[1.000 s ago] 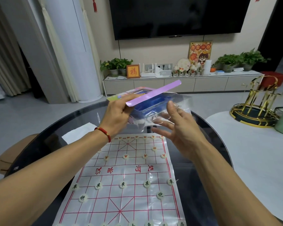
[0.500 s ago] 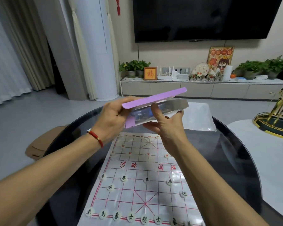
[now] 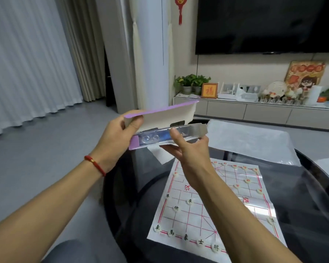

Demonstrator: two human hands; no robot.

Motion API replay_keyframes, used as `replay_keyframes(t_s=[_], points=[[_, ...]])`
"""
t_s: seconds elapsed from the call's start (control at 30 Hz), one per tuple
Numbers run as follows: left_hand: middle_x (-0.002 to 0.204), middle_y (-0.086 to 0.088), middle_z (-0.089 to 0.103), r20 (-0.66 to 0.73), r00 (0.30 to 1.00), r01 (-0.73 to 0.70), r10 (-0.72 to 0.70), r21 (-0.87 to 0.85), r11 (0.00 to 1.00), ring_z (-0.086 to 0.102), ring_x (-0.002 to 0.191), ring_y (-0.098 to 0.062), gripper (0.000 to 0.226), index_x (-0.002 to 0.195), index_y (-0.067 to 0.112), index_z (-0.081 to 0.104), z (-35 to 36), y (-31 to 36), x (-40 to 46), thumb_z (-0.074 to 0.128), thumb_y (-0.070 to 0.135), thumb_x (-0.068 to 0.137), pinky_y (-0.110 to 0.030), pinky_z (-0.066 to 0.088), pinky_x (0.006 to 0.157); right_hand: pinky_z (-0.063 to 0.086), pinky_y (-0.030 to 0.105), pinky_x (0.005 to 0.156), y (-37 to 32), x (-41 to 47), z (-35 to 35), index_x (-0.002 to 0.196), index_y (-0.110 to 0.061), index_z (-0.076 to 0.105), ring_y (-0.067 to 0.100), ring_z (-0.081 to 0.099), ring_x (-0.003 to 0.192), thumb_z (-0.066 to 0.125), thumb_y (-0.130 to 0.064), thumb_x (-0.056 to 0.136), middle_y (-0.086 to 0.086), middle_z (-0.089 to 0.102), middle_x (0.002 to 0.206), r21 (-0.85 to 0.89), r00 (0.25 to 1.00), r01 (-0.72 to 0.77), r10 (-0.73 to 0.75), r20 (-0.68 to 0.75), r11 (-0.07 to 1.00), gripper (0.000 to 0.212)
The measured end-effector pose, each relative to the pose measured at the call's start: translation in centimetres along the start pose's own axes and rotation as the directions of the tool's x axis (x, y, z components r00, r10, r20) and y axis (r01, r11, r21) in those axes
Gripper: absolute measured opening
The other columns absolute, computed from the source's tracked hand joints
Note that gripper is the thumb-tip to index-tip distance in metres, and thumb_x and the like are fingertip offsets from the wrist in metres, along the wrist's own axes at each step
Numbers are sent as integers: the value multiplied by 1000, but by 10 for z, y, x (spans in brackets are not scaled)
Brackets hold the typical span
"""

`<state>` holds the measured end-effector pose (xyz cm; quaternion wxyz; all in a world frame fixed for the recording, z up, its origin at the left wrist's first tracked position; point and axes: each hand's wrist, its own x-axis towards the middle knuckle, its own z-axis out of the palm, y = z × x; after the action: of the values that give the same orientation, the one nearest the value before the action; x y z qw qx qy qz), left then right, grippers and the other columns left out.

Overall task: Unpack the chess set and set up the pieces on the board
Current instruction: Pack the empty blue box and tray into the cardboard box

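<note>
Above the board [image 3: 213,211], left hand [image 3: 114,141] and right hand [image 3: 186,150] both grip the box [image 3: 165,128].

Both forearms reach forward, raised. The left hand [image 3: 114,138] (red cord at the wrist) pinches with thumb on top; the right hand [image 3: 188,150] apparently grips from beneath, thumb up.

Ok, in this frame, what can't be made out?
Head view, the only one:
- Tray contents: glare on the clear plastic and the right hand blur them; whether pieces remain is unclear.
- Board middle: the right forearm covers it.
- Board's near edge: cut off by the frame bottom.
- Far pieces: characters too small to read.
- Box front: turned away; the left hand covers one end.
</note>
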<state>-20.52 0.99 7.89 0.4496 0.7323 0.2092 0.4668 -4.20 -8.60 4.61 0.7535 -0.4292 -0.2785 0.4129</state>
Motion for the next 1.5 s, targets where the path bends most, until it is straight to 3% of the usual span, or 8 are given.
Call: replay_keyframes(t_s=[0.17, 0.27, 0.53, 0.67, 0.8, 1.03, 1.3, 1.5], points=[[100, 6, 74, -65, 994, 70, -85, -211, 975, 66, 101, -9, 37, 112, 19, 70, -25, -16, -51, 37, 18, 96, -22, 51, 92, 56, 41, 93, 23, -9, 21, 131, -22, 34, 33, 76, 90, 80, -18, 86, 13, 67, 126, 13, 996, -73, 72, 58, 997, 65], [119, -5, 70, -123, 984, 112, -129, -135, 984, 59, 124, -23, 31, 106, 24, 75, -33, -34, -69, 50, 27, 88, -49, 40, 111, 53, 42, 99, 28, -16, 26, 136, -24, 31, 34, 76, 91, 79, -24, 87, 11, 74, 115, -97, 988, -66, 79, 133, 993, 69], [118, 3, 70, -212, 973, 71, -90, -93, 993, 62, 117, -20, 28, 109, 36, 73, -49, -28, -76, 51, 28, 93, -43, 47, 101, 62, 42, 77, 20, -4, 5, 139, -36, 49, 32, 58, 123, 47, -76, 83, 3, 42, 146, -276, 962, -139, 196, 191, 951, 68], [109, 6, 66, -195, 981, -4, -8, -62, 998, 60, 106, -16, 25, 103, 38, 68, -49, -23, -77, 46, 27, 99, -35, 50, 88, 59, 26, 78, 25, 1, 1, 116, -25, 56, 19, 63, 118, 50, -64, 94, -11, 64, 118, -481, 975, 83, 29, 220, 873, 45], [107, 9, 63, -218, 976, -13, -3, -73, 997, 61, 103, -13, 24, 105, 27, 61, -52, -17, -76, 41, 13, 106, -20, 52, 69, 58, 30, 81, 25, 1, 1, 116, -45, 49, 0, 66, 90, 48, -61, 98, -39, 66, 93, -659, 950, 293, -134, 282, 692, 24], [88, 14, 66, -266, 963, 9, -40, -119, 993, 62, 78, -1, 22, 99, 17, 57, -52, -9, -74, 38, 9, 106, -15, 47, 58, 60, 52, 83, 26, -7, 9, 133, -48, 43, 21, 70, 97, 36, -55, 105, -8, 73, 104, -663, 886, 455, -223, 407, 595, 30], [98, 9, 62, -35, 999, 18, -25, -183, 983, 61, 97, -9, 31, 108, 11, 48, -71, -10, -79, 49, 19, 78, -23, 52, 74, 59, 56, 78, 27, -3, 8, 136, -46, 36, 23, 69, 96, 26, -61, 104, -5, 69, 113, -695, 837, 545, -259, 482, 468, 37], [94, 12, 67, -124, 989, 67, -77, -80, 994, 65, 91, -7, 26, 107, 20, 51, -64, -11, -79, 38, 41, 98, -27, 54, 72, 61, 51, 84, 24, -8, 13, 152, -51, 15, 10, 68, 99, 29, -54, 104, -18, 57, 131, -692, 848, 524, -232, 476, 497, 50]])
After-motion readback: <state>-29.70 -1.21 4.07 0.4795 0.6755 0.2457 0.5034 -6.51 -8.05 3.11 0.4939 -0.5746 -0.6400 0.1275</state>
